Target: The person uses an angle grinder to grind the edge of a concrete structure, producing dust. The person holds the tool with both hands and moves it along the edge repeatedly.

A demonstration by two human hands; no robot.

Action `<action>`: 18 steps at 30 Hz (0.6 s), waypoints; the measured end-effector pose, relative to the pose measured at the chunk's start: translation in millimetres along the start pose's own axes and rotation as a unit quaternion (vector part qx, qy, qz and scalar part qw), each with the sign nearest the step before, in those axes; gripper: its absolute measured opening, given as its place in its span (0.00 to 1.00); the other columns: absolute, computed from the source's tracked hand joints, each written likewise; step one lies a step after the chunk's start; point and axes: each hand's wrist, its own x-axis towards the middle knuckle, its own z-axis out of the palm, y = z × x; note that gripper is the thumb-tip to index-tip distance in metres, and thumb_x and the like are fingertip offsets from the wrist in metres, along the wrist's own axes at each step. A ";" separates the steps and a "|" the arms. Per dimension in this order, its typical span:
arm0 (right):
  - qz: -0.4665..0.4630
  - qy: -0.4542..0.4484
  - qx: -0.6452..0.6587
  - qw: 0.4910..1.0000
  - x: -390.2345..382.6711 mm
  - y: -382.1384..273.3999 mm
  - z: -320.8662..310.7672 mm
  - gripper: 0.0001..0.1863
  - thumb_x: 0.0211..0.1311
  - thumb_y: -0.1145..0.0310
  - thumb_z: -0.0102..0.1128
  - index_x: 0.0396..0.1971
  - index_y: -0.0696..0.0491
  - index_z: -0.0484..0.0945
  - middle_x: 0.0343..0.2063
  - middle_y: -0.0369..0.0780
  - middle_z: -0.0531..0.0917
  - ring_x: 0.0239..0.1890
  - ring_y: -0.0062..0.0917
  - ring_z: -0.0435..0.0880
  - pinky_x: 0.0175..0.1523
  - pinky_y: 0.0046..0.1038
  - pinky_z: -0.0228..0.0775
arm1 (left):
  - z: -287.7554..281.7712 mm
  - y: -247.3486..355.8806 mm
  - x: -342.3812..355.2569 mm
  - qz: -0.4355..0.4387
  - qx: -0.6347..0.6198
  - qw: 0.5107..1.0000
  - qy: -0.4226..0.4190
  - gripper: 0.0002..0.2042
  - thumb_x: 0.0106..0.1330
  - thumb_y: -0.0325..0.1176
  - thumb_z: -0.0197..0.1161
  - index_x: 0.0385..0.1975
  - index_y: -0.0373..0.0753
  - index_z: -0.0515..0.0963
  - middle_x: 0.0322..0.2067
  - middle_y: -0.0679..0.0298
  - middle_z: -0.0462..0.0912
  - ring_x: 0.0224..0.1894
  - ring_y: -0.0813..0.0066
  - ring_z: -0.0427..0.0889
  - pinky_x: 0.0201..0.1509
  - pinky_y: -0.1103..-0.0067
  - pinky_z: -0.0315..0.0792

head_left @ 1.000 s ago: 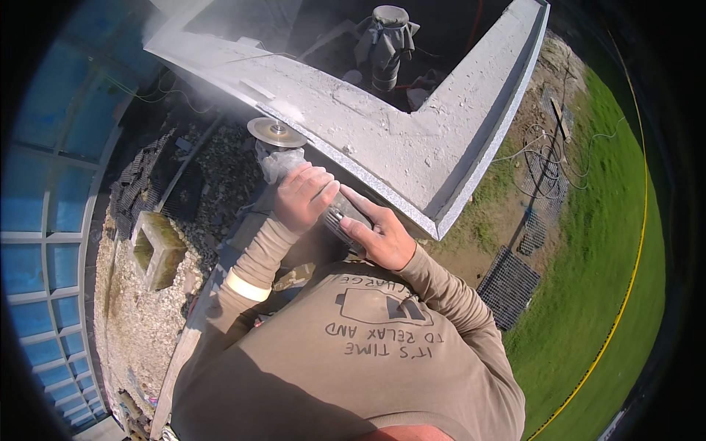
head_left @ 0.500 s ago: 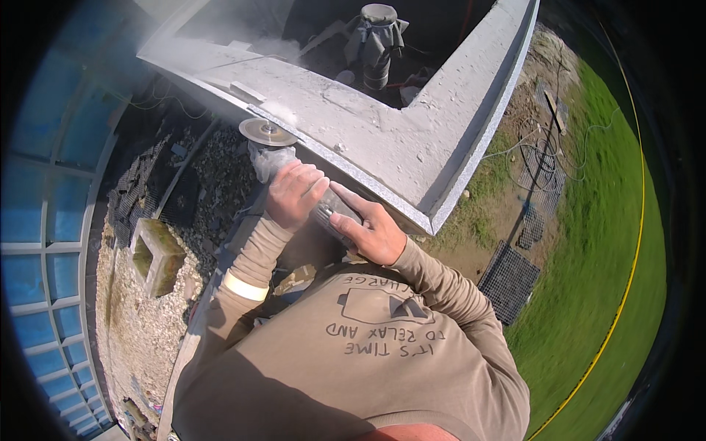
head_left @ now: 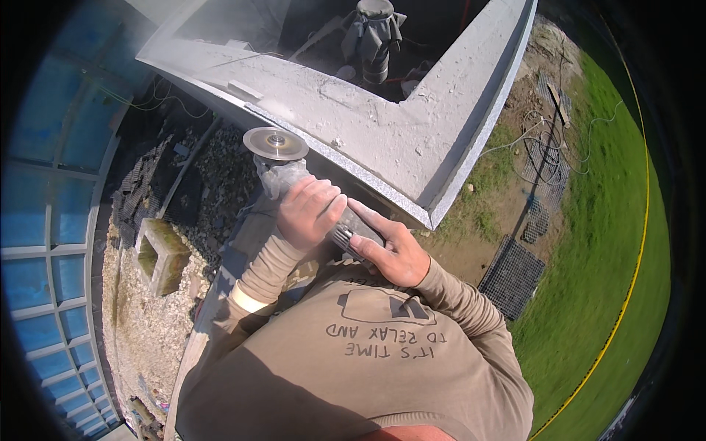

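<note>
An angle grinder (head_left: 285,175) with a round silver cutting disc (head_left: 257,143) and a dusty wrapping around its head is held in both hands. My left hand (head_left: 307,213) is wrapped over the grinder just behind the head. My right hand (head_left: 397,253) grips the grinder's body lower down, thumb by the vents. The disc sits just outside and slightly below the speckled edge strip (head_left: 360,172) of a pale, dusty stone coping (head_left: 441,132) that bends in a corner around a dark opening. Pale dust hangs faintly over the far left part of the coping.
A cloth-wrapped post (head_left: 373,44) stands inside the opening. Left below are blue glazed panels (head_left: 62,206), gravel (head_left: 129,323), dark mesh and a square concrete block (head_left: 173,257). Right below lie coiled cables (head_left: 537,147), a black grate (head_left: 511,275), grass (head_left: 603,220) and yellow tape (head_left: 625,301).
The grinder and both my hands have moved down toward my body and slightly right, bringing the disc away from the coping's edge. The dust cloud by the disc has thinned.
</note>
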 end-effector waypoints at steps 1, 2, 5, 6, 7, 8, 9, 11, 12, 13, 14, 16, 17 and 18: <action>0.001 -0.003 -0.003 1.000 1.0 -0.1 0.0 0.37 0.72 0.63 0.59 0.76 0.60 0.60 0.35 0.39 0.83 0.35 0.17 0.75 0.44 0.24 0.71 | 0.7 -1.6 -0.2 0.001 0.000 1.000 0.002 0.14 0.59 0.29 0.67 0.46 0.41 0.79 0.43 0.62 0.84 0.48 0.61 0.85 0.57 0.61 0.79; 0.001 -0.005 -0.004 1.000 3.4 0.2 0.1 0.37 0.72 0.63 0.59 0.76 0.60 0.60 0.35 0.39 0.83 0.35 0.17 0.75 0.45 0.24 0.71 | 1.3 -4.6 -1.0 0.003 -0.001 1.000 0.002 0.14 0.60 0.29 0.67 0.47 0.41 0.80 0.43 0.62 0.84 0.49 0.61 0.85 0.57 0.61 0.79; -0.027 0.001 0.001 1.000 12.9 4.2 2.1 0.36 0.74 0.58 0.57 0.77 0.56 0.61 0.31 0.36 0.84 0.27 0.13 0.75 0.33 0.20 0.70 | 3.2 -13.5 -5.8 -0.002 0.007 1.000 -0.007 0.14 0.60 0.29 0.66 0.46 0.41 0.80 0.43 0.62 0.84 0.49 0.61 0.85 0.58 0.60 0.78; -0.034 0.002 0.002 0.999 17.1 6.1 3.0 0.36 0.74 0.59 0.57 0.77 0.57 0.61 0.31 0.36 0.84 0.26 0.14 0.75 0.33 0.20 0.70 | 4.5 -18.1 -7.0 0.000 0.004 1.000 -0.004 0.13 0.61 0.29 0.66 0.46 0.41 0.80 0.43 0.62 0.84 0.49 0.61 0.85 0.59 0.60 0.78; -0.041 0.003 0.002 0.999 21.8 8.5 4.1 0.36 0.74 0.59 0.57 0.77 0.57 0.61 0.31 0.36 0.84 0.25 0.14 0.76 0.32 0.21 0.71 | 5.9 -23.0 -8.0 0.002 0.004 1.000 -0.002 0.13 0.61 0.29 0.65 0.46 0.41 0.80 0.44 0.62 0.84 0.49 0.61 0.85 0.59 0.60 0.78; -0.049 0.005 0.002 0.999 26.1 11.0 4.4 0.36 0.74 0.59 0.57 0.77 0.57 0.61 0.30 0.37 0.84 0.24 0.14 0.76 0.32 0.21 0.71 | 6.9 -27.3 -9.2 0.005 0.004 1.000 0.001 0.13 0.61 0.30 0.65 0.46 0.41 0.80 0.44 0.62 0.84 0.49 0.61 0.85 0.59 0.60 0.78; -0.001 -0.013 0.008 1.000 28.5 13.1 1.7 0.36 0.71 0.62 0.60 0.74 0.60 0.63 0.38 0.46 0.84 0.37 0.22 0.79 0.48 0.27 0.74 | 7.9 -30.5 -10.9 -0.001 0.005 1.000 -0.002 0.12 0.63 0.29 0.63 0.47 0.42 0.80 0.44 0.61 0.85 0.50 0.60 0.85 0.60 0.59 0.77; -0.061 0.013 -0.006 0.998 40.1 18.7 7.5 0.36 0.73 0.60 0.58 0.76 0.58 0.61 0.32 0.39 0.83 0.27 0.17 0.76 0.37 0.23 0.71 | 9.9 -36.9 -13.4 -0.004 0.007 1.000 -0.008 0.12 0.63 0.29 0.63 0.47 0.41 0.80 0.44 0.62 0.85 0.50 0.60 0.85 0.60 0.59 0.77; -0.055 0.018 -0.018 0.998 43.0 20.7 8.1 0.36 0.73 0.60 0.58 0.76 0.57 0.61 0.30 0.38 0.83 0.25 0.15 0.75 0.33 0.21 0.71 | 10.4 -39.8 -14.7 -0.007 0.009 1.000 -0.011 0.12 0.63 0.29 0.62 0.47 0.41 0.80 0.44 0.62 0.85 0.50 0.60 0.85 0.60 0.58 0.77; -0.080 0.020 -0.009 0.997 46.2 22.4 9.2 0.36 0.74 0.59 0.57 0.77 0.57 0.61 0.28 0.36 0.82 0.23 0.14 0.75 0.30 0.20 0.70 | 11.0 -42.6 -15.8 -0.006 0.009 1.000 -0.012 0.12 0.63 0.29 0.62 0.47 0.41 0.80 0.44 0.62 0.85 0.50 0.60 0.85 0.60 0.58 0.77; -0.069 0.015 -0.004 0.997 47.3 23.5 8.0 0.36 0.73 0.59 0.57 0.77 0.57 0.61 0.28 0.36 0.82 0.23 0.14 0.75 0.30 0.20 0.70 | 11.9 -45.1 -16.7 -0.007 0.008 1.000 -0.013 0.12 0.64 0.29 0.62 0.47 0.41 0.80 0.44 0.61 0.85 0.50 0.60 0.85 0.60 0.58 0.77; -0.052 0.011 -0.003 0.999 50.6 24.4 8.0 0.36 0.73 0.59 0.57 0.77 0.57 0.60 0.27 0.36 0.82 0.22 0.14 0.74 0.30 0.20 0.69 | 14.5 -49.5 -17.7 -0.006 0.006 1.000 -0.011 0.12 0.64 0.29 0.62 0.47 0.41 0.80 0.44 0.61 0.85 0.50 0.60 0.86 0.60 0.58 0.77; -0.047 0.012 -0.007 0.999 51.9 24.1 7.9 0.36 0.73 0.59 0.56 0.77 0.57 0.60 0.26 0.36 0.81 0.22 0.14 0.74 0.29 0.20 0.69 | 15.6 -51.6 -17.7 -0.005 0.004 1.000 -0.010 0.12 0.64 0.30 0.62 0.47 0.42 0.80 0.44 0.61 0.85 0.50 0.60 0.86 0.60 0.58 0.77; -0.042 0.013 -0.010 0.999 51.7 23.4 7.7 0.36 0.73 0.59 0.56 0.77 0.57 0.60 0.26 0.36 0.81 0.22 0.14 0.74 0.29 0.20 0.69 | 16.1 -52.6 -17.6 -0.004 0.001 1.000 -0.007 0.12 0.64 0.30 0.62 0.47 0.42 0.80 0.44 0.61 0.85 0.50 0.60 0.86 0.60 0.58 0.77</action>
